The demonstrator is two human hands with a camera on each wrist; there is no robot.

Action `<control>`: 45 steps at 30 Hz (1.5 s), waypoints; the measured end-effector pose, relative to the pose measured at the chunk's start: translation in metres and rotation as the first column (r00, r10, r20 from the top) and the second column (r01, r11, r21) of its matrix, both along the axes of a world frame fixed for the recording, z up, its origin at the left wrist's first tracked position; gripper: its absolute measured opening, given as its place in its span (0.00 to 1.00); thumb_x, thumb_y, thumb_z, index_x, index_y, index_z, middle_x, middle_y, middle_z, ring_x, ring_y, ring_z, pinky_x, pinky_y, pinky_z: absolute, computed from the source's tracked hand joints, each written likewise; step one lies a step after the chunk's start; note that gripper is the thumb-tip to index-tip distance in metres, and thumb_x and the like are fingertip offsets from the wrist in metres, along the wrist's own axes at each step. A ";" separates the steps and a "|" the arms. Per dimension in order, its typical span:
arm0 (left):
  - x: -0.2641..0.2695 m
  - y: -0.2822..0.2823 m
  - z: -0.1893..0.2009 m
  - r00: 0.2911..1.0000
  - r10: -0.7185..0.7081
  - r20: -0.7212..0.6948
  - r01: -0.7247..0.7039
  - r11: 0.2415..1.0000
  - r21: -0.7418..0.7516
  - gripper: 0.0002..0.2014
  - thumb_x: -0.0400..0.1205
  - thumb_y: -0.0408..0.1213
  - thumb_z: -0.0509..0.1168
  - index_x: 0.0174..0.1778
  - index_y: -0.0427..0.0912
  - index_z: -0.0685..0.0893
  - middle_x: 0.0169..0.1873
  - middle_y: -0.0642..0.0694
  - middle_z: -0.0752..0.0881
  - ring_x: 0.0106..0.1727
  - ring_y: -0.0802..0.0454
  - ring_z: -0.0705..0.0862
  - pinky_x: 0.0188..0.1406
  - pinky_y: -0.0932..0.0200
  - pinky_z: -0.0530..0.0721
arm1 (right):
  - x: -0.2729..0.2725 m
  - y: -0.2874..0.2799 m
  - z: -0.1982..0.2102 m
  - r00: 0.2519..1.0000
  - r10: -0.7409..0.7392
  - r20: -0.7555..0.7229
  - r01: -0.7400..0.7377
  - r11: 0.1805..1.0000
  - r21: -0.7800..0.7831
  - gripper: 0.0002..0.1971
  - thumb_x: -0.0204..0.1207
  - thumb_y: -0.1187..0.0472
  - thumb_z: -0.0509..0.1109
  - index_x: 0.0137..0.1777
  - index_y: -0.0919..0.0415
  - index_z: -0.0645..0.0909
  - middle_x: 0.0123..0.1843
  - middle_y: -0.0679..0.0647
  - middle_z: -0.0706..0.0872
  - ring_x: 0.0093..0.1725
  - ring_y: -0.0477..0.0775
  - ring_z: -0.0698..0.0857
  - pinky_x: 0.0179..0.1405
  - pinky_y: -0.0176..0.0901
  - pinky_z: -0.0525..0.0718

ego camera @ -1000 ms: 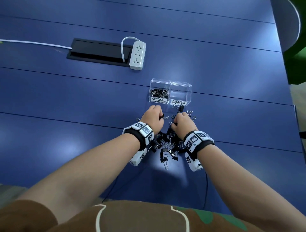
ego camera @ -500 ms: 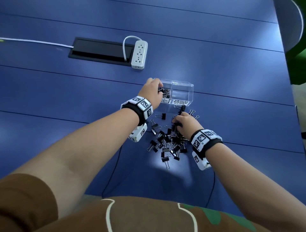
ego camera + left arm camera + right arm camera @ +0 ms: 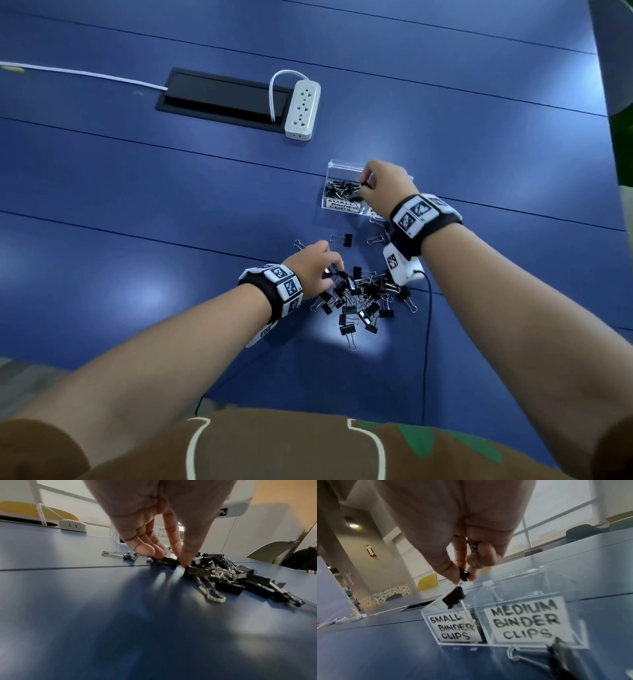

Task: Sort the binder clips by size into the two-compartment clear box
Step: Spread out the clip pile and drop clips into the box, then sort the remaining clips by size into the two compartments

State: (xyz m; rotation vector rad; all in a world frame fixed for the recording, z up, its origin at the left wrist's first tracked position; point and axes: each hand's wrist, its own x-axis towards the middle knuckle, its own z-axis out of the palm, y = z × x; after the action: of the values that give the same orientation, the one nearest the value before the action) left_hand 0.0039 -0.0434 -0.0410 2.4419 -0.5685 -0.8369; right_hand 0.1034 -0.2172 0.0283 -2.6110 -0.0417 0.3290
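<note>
Table (image 3: pixel 137 192): blue; it carried the clear box (image 3: pixel 529 588) and, nearer you, the loose pile of binder clips (image 3: pixel 359 298).
Clear box: left compartment, labelled small, held a heap of black clips; the medium compartment looked empty.
Right hand (image 3: pixel 453 540): your fingers pinched small clips (image 3: pixel 464 573) over the small compartment.
Left hand (image 3: pixel 154 520): your fingertips were down on a clip (image 3: pixel 169 561) at the pile's edge; grip not confirmed.
Step advice: let go only once the dangling clips clear the divider.
</note>
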 end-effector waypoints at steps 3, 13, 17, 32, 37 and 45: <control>0.001 0.001 0.002 0.999 0.033 0.021 -0.034 0.999 0.033 0.12 0.77 0.36 0.67 0.56 0.47 0.81 0.49 0.48 0.71 0.48 0.46 0.78 0.54 0.44 0.83 | 0.016 0.017 -0.001 0.999 0.030 -0.042 -0.032 0.998 -0.053 0.09 0.72 0.67 0.61 0.49 0.64 0.81 0.48 0.59 0.86 0.48 0.60 0.82 0.41 0.41 0.74; -0.003 -0.001 0.001 0.998 0.027 0.051 -0.030 0.997 0.065 0.12 0.78 0.37 0.66 0.57 0.46 0.79 0.55 0.45 0.75 0.46 0.51 0.72 0.54 0.47 0.83 | 0.018 0.020 -0.005 0.996 0.019 -0.084 -0.021 0.999 -0.031 0.13 0.73 0.61 0.66 0.56 0.60 0.82 0.59 0.60 0.84 0.57 0.61 0.82 0.55 0.45 0.80; -0.006 -0.003 -0.003 0.997 -0.018 0.070 0.013 0.997 0.075 0.14 0.78 0.37 0.66 0.60 0.46 0.81 0.55 0.44 0.75 0.53 0.47 0.75 0.56 0.47 0.83 | 0.003 0.013 0.000 1.000 -0.007 0.020 0.006 0.998 0.059 0.11 0.74 0.60 0.66 0.55 0.59 0.84 0.58 0.59 0.84 0.56 0.59 0.82 0.55 0.42 0.77; 0.000 -0.002 0.001 0.985 0.069 0.157 -0.078 0.996 0.050 0.11 0.78 0.28 0.61 0.53 0.43 0.83 0.52 0.42 0.78 0.56 0.42 0.78 0.53 0.44 0.83 | -0.110 -0.007 -0.052 0.956 0.107 -0.272 -0.136 0.987 -0.091 0.14 0.74 0.59 0.68 0.60 0.56 0.78 0.61 0.57 0.79 0.66 0.60 0.75 0.64 0.53 0.79; -0.002 0.002 0.004 0.983 -0.084 0.162 0.061 0.988 0.139 0.19 0.76 0.25 0.59 0.58 0.49 0.83 0.52 0.43 0.75 0.56 0.42 0.76 0.52 0.45 0.82 | -0.114 -0.010 -0.049 0.994 0.029 -0.105 -0.031 0.999 -0.017 0.13 0.75 0.61 0.67 0.60 0.57 0.79 0.57 0.58 0.78 0.66 0.60 0.72 0.63 0.55 0.78; -0.001 0.003 0.007 0.963 -0.132 0.234 0.087 0.978 0.192 0.11 0.79 0.34 0.63 0.57 0.40 0.78 0.55 0.40 0.76 0.57 0.40 0.76 0.52 0.43 0.82 | -0.142 0.006 -0.054 0.955 0.211 -0.207 -0.231 0.970 -0.076 0.17 0.73 0.55 0.71 0.62 0.54 0.80 0.57 0.57 0.77 0.63 0.59 0.71 0.64 0.56 0.77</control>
State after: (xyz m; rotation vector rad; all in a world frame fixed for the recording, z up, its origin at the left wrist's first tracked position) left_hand 0.0027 -0.0399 -0.0344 2.7237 -0.7547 -0.6567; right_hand -0.0384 -0.2115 -0.0258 -2.6625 -0.2579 0.6847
